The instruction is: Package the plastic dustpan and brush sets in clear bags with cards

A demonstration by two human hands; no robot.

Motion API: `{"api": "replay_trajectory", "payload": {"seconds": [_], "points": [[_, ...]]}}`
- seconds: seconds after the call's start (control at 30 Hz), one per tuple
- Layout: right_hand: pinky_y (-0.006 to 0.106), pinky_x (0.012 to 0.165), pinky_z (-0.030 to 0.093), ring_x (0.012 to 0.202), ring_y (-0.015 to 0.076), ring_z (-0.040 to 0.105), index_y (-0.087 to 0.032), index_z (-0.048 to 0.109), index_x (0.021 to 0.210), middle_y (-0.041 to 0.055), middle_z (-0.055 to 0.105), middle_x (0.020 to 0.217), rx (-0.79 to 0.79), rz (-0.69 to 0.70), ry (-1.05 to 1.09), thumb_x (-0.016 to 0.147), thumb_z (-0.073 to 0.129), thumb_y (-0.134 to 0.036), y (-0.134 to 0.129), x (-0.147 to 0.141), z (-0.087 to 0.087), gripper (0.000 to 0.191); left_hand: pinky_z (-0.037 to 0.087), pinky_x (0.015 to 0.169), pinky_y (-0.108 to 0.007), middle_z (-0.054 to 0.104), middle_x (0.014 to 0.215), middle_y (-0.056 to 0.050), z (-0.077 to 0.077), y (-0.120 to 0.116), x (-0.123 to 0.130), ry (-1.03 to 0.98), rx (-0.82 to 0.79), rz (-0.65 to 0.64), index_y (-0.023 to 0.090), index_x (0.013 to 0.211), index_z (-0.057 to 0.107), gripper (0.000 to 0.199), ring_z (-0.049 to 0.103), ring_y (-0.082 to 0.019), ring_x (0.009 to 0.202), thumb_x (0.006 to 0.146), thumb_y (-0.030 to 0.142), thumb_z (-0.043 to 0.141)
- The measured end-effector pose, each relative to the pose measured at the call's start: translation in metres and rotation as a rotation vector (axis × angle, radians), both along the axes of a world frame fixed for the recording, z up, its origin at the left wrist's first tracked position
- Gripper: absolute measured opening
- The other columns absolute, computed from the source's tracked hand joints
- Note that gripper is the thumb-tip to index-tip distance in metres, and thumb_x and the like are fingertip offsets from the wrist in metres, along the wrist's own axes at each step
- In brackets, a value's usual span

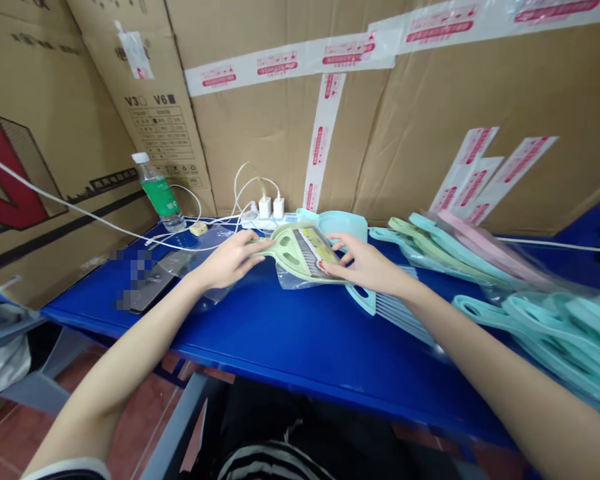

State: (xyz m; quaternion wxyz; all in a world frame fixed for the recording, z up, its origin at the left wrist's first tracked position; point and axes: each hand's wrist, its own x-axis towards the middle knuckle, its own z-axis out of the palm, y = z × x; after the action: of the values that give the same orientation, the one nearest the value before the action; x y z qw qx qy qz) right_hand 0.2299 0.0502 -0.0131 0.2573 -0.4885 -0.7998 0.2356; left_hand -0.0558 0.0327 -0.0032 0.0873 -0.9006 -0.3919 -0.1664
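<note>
A green dustpan and brush set with a yellow label lies between my hands over the blue table, clear plastic film under it. My left hand is closed round the handle end. On the other side, my right hand grips the wide end by the label, fingers bent. Below my right forearm is a light blue brush, partly hidden by the arm. Just behind the green set rests a light blue dustpan.
Wrapped blue, green and pink sets lie at the right, with several light blue ones nearer. A water bottle, a power strip with chargers, cables and a dark flat object are left. Cardboard stands behind.
</note>
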Motion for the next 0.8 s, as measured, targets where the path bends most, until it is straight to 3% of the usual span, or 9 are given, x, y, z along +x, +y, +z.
{"api": "replay_trajectory", "payload": {"seconds": [0.1,0.2,0.27,0.37,0.43,0.53,0.8], "points": [[0.032,0.063,0.054,0.078,0.0214,0.068,-0.015,0.037,0.146,0.0213,0.06,0.129,-0.179,-0.002,0.026,0.08,0.065,-0.039,-0.002,-0.002,0.0,0.076,0.05,0.089,-0.036,0.061,0.107,-0.011,0.001,-0.001,-0.001,0.034,-0.064,-0.001,0.016,0.138,0.053,0.042,0.059,-0.021,0.098,0.102,0.03,0.038],[0.03,0.059,0.054,0.076,0.0201,0.068,-0.016,0.028,0.152,0.0207,0.063,0.125,-0.314,-0.06,0.067,0.082,0.058,-0.03,-0.001,-0.003,-0.001,0.077,0.05,0.093,-0.039,0.062,0.119,-0.014,0.003,-0.022,-0.023,0.054,-0.074,0.083,0.014,0.143,0.045,0.049,0.059,-0.024,0.109,0.099,0.033,0.046],[0.029,0.058,0.054,0.074,0.0196,0.067,-0.017,0.026,0.154,0.0173,0.066,0.119,-0.342,-0.065,0.108,0.082,0.053,-0.026,0.001,-0.002,-0.003,0.077,0.047,0.099,-0.043,0.059,0.129,-0.013,0.001,-0.051,-0.052,-0.037,0.058,0.272,0.017,0.141,0.047,0.046,0.055,-0.027,0.118,0.098,0.031,0.045],[0.029,0.055,0.054,0.07,0.0199,0.066,-0.018,0.027,0.153,0.0117,0.069,0.106,-0.319,-0.033,0.133,0.081,0.053,-0.026,0.007,0.002,-0.008,0.077,0.047,0.096,-0.047,0.063,0.12,-0.005,-0.012,-0.105,-0.097,-0.213,0.324,0.654,0.029,0.125,0.06,0.038,0.057,-0.027,0.11,0.099,0.021,0.034],[0.029,0.056,0.055,0.07,0.02,0.066,-0.021,0.032,0.151,0.0083,0.069,0.099,-0.284,-0.01,0.132,0.08,0.054,-0.028,0.011,0.005,-0.012,0.074,0.046,0.094,-0.051,0.063,0.111,-0.003,-0.023,-0.133,-0.116,-0.261,0.421,0.8,0.032,0.111,0.069,0.041,0.057,-0.029,0.105,0.096,0.017,0.033],[0.028,0.056,0.055,0.072,0.0204,0.066,-0.026,0.038,0.148,0.0052,0.069,0.094,-0.242,0.012,0.127,0.08,0.057,-0.032,0.016,0.008,-0.019,0.071,0.049,0.087,-0.053,0.064,0.102,-0.004,-0.035,-0.149,-0.124,-0.265,0.427,0.849,0.033,0.095,0.076,0.044,0.056,-0.03,0.096,0.092,0.016,0.036],[0.031,0.057,0.055,0.073,0.0224,0.066,-0.025,0.042,0.145,0.0072,0.068,0.098,-0.253,-0.008,0.123,0.078,0.06,-0.043,0.014,0.008,-0.022,0.072,0.052,0.081,-0.046,0.068,0.098,-0.008,-0.048,-0.141,-0.125,-0.193,0.366,0.813,0.029,0.079,0.079,0.043,0.055,-0.028,0.09,0.084,0.01,0.041]]}}
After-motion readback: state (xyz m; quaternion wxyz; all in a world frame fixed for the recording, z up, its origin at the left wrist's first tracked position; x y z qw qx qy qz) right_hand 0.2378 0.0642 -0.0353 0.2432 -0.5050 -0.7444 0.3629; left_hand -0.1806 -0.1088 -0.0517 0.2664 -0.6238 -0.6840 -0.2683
